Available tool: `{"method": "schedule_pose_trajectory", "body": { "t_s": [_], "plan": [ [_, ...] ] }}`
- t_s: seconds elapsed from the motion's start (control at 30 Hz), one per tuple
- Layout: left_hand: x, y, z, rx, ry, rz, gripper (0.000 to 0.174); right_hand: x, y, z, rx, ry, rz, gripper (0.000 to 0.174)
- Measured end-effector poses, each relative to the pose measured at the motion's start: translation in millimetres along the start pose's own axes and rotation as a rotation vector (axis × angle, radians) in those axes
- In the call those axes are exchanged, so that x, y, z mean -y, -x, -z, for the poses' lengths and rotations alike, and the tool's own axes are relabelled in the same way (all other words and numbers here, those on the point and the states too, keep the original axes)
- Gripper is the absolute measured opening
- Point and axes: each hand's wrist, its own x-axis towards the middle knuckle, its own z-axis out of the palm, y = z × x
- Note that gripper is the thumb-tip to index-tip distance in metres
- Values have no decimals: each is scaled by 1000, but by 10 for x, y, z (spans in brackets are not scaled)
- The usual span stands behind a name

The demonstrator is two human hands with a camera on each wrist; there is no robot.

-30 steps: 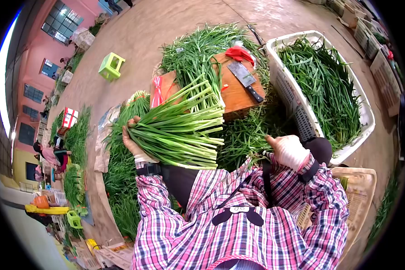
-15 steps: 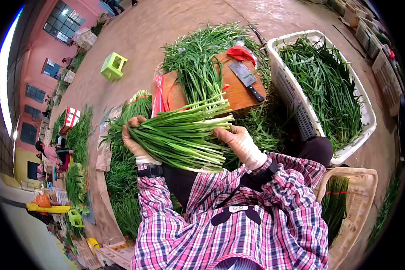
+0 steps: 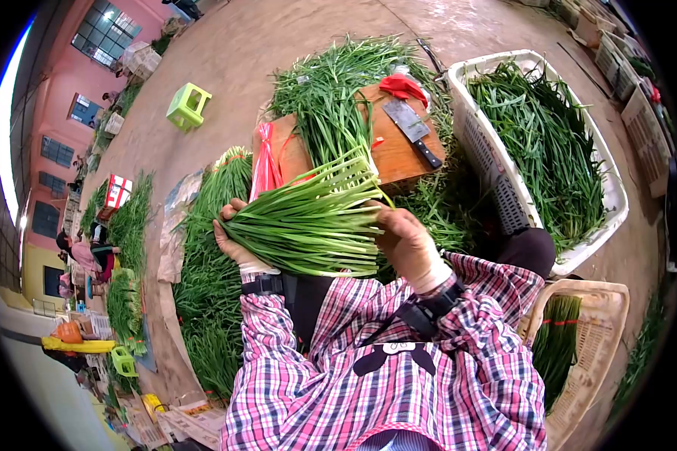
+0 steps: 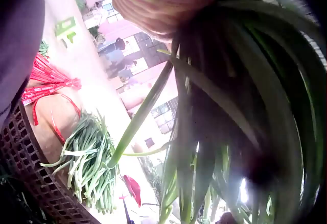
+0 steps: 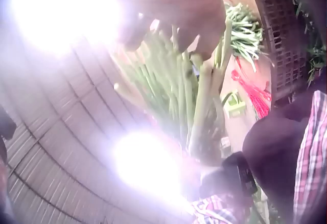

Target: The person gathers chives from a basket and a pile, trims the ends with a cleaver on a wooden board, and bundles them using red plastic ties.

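A fanned bunch of garlic chives (image 3: 308, 218) lies across the front of the body, pale stem ends to the right. My left hand (image 3: 235, 234) grips its leafy end, fingers and thumb wrapped round it. At the stem ends my right hand (image 3: 408, 242), taped over the palm, pinches at the stalks; a thin yellowish stalk shows by its fingertips. In the right wrist view, curled fingers (image 5: 196, 17) sit over the pale stalks (image 5: 176, 91). Leaves hang beneath the left hand (image 4: 163, 4) in its wrist view. More chives (image 3: 335, 135) lie on a wooden board (image 3: 395, 161).
A cleaver (image 3: 410, 129), a red cloth (image 3: 403, 86) and red ties (image 3: 265, 165) lie on the board. To the right stands a white crate (image 3: 496, 192) of greens, with a tan crate (image 3: 605, 331) nearer. Leaves (image 3: 207, 316) cover the left floor; a green stool (image 3: 186, 107) stands beyond.
My right hand has come left from beside the right knee to the stem ends of the bunch. The left hand keeps its grip and has shifted slightly right with the chives.
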Motion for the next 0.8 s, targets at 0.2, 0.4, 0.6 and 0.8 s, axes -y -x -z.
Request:
{"method": "schedule_pose_trajectory", "body": {
  "t_s": [0.2, 0.4, 0.6, 0.8],
  "plan": [
    [-253, -102, 131, 131, 27, 37, 16, 831, 224, 396, 159, 1207, -342, 26],
    [-145, -113, -87, 39, -17, 26, 24, 757, 209, 83, 126, 1011, -235, 48],
    [34, -109, -433, 131, 15, 115, 25, 222, -67, -176, 172, 847, -201, 40],
    [87, -120, -432, 86, -130, 6, 27, -104, -90, -145, -147, 305, -116, 30]
  ]
}}
